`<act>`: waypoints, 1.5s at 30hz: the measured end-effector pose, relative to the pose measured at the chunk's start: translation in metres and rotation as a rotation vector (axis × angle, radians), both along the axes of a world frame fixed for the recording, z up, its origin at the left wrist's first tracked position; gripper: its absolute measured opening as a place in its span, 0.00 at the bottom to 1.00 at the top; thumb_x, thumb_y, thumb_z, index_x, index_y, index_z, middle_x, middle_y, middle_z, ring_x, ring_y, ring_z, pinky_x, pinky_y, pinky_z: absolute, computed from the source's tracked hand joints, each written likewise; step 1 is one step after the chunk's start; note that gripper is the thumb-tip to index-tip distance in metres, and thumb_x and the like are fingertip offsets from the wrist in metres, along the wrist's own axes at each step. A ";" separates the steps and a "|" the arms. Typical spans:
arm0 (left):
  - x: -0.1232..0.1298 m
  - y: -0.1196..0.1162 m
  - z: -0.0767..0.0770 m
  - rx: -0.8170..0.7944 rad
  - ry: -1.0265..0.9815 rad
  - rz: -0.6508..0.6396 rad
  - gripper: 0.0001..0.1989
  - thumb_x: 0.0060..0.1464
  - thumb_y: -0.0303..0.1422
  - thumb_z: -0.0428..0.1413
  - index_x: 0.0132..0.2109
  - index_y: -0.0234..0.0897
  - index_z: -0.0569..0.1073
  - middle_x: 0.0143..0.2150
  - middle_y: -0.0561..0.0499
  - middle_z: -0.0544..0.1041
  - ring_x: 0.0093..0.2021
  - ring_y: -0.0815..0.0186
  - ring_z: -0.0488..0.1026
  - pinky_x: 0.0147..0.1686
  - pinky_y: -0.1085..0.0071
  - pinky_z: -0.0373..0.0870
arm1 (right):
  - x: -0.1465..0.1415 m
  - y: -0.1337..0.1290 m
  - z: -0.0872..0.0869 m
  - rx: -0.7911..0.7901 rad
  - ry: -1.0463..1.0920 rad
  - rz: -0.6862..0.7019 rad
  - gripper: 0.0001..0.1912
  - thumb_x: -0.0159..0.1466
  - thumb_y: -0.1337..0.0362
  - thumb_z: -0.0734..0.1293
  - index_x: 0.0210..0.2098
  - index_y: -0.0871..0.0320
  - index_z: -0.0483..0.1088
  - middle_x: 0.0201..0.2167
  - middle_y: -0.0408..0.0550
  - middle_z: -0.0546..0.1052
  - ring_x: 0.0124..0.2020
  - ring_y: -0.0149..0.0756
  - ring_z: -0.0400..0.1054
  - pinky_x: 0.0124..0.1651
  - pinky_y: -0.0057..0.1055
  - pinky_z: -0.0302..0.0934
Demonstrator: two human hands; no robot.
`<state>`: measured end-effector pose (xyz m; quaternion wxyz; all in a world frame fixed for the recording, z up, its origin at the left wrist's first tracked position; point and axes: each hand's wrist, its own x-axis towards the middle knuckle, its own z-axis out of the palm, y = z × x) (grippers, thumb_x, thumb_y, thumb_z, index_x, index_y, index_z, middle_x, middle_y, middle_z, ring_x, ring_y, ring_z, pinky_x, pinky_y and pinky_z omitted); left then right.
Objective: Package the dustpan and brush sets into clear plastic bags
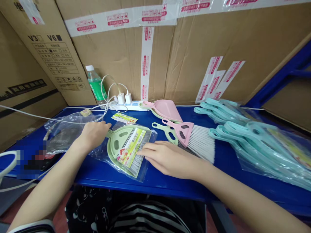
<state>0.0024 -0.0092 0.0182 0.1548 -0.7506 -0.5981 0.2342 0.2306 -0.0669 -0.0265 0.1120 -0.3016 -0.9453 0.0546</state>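
So the pale green dustpan [111,152] is lying flat near the front of the bench [170,187], with a grey-bristled brush [136,163] nested on it and a bright label [131,149], all in a clear bag [145,173]. Left hand [94,136] is curled in at the handle end, but I honestly can't tell if it's gripping the handle or just the film. Right hand [167,158] isn't clenched, its bent fingers touch the bag over the bristle side, can't tell if they're pinching anything. Pink dustpan [168,110] and pink brush [184,132] sit just behind, bagged teal sets [257,142] off to the right. I'd guess it's light, stiff plastic with slippery film and soft bristles that bend if squished, so best hold is the handle or the solid rim, not the loose bag
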 end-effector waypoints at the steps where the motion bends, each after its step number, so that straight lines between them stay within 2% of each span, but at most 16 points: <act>1: 0.000 0.000 0.000 0.000 0.007 -0.003 0.22 0.57 0.19 0.39 0.52 0.34 0.71 0.46 0.39 0.77 0.43 0.51 0.78 0.37 0.63 0.73 | -0.002 0.001 -0.003 0.065 -0.010 0.016 0.14 0.66 0.73 0.59 0.47 0.60 0.72 0.41 0.51 0.76 0.37 0.37 0.71 0.43 0.38 0.66; 3: 0.000 0.000 -0.001 0.001 0.021 -0.011 0.23 0.57 0.18 0.39 0.52 0.35 0.71 0.46 0.39 0.77 0.44 0.51 0.77 0.37 0.64 0.72 | -0.004 0.003 -0.007 0.156 -0.007 0.041 0.13 0.64 0.74 0.60 0.44 0.62 0.73 0.38 0.53 0.76 0.39 0.40 0.70 0.43 0.38 0.65; 5: -0.001 0.000 -0.002 0.003 0.031 -0.016 0.24 0.56 0.18 0.39 0.53 0.35 0.71 0.47 0.40 0.77 0.44 0.51 0.77 0.37 0.64 0.72 | -0.005 0.004 -0.010 0.187 0.012 0.045 0.12 0.64 0.71 0.62 0.44 0.62 0.74 0.40 0.55 0.75 0.42 0.42 0.68 0.43 0.40 0.65; 12: -0.001 0.002 -0.004 0.010 0.026 -0.020 0.23 0.56 0.17 0.39 0.52 0.33 0.71 0.45 0.38 0.77 0.45 0.51 0.77 0.37 0.64 0.72 | -0.002 0.003 -0.013 0.106 0.094 0.015 0.16 0.66 0.63 0.63 0.51 0.61 0.70 0.49 0.55 0.74 0.48 0.43 0.66 0.49 0.42 0.63; 18: -0.001 0.002 -0.004 -0.006 -0.009 -0.007 0.22 0.56 0.17 0.41 0.52 0.33 0.71 0.46 0.38 0.77 0.46 0.51 0.76 0.38 0.64 0.71 | -0.004 0.003 -0.014 0.086 0.071 -0.104 0.11 0.66 0.62 0.63 0.44 0.61 0.72 0.43 0.54 0.76 0.44 0.44 0.69 0.48 0.44 0.64; 23: -0.002 0.003 -0.005 -0.019 -0.014 -0.030 0.22 0.56 0.17 0.41 0.52 0.33 0.71 0.46 0.38 0.77 0.46 0.51 0.76 0.40 0.63 0.71 | -0.005 0.001 -0.016 0.091 0.049 -0.271 0.23 0.63 0.58 0.66 0.53 0.64 0.66 0.51 0.60 0.73 0.50 0.50 0.68 0.52 0.49 0.64; 29: -0.002 0.004 -0.006 -0.025 -0.020 -0.045 0.21 0.56 0.17 0.41 0.51 0.32 0.71 0.45 0.38 0.77 0.46 0.50 0.76 0.40 0.61 0.72 | -0.007 -0.001 -0.020 0.073 -0.014 -0.302 0.25 0.64 0.55 0.64 0.54 0.66 0.67 0.55 0.64 0.71 0.55 0.53 0.66 0.55 0.51 0.62; 34: -0.003 0.005 -0.005 0.002 -0.033 -0.015 0.22 0.56 0.17 0.42 0.52 0.36 0.71 0.48 0.41 0.76 0.47 0.51 0.76 0.41 0.62 0.73 | -0.009 -0.003 -0.023 0.043 -0.030 -0.354 0.35 0.62 0.53 0.65 0.61 0.70 0.58 0.61 0.70 0.63 0.60 0.56 0.61 0.56 0.53 0.61; 38: -0.006 0.008 -0.006 0.023 -0.044 -0.026 0.21 0.57 0.18 0.42 0.52 0.36 0.72 0.49 0.42 0.76 0.48 0.51 0.76 0.41 0.61 0.73 | -0.010 -0.005 -0.027 0.018 -0.030 -0.423 0.35 0.62 0.53 0.65 0.61 0.70 0.59 0.60 0.72 0.64 0.58 0.59 0.63 0.53 0.52 0.64; 41: -0.009 0.013 -0.006 0.031 -0.048 -0.010 0.21 0.58 0.19 0.42 0.51 0.36 0.72 0.49 0.41 0.77 0.49 0.51 0.75 0.42 0.61 0.73 | -0.013 -0.008 -0.027 0.018 -0.039 -0.486 0.35 0.61 0.52 0.66 0.61 0.67 0.60 0.60 0.70 0.65 0.52 0.57 0.69 0.48 0.49 0.67; 45: -0.011 0.017 -0.005 0.043 -0.077 0.034 0.21 0.57 0.19 0.42 0.50 0.36 0.73 0.50 0.40 0.76 0.50 0.50 0.75 0.42 0.61 0.73 | -0.017 -0.012 -0.022 0.046 -0.093 -0.522 0.30 0.61 0.51 0.65 0.57 0.65 0.64 0.52 0.66 0.71 0.44 0.53 0.73 0.42 0.46 0.68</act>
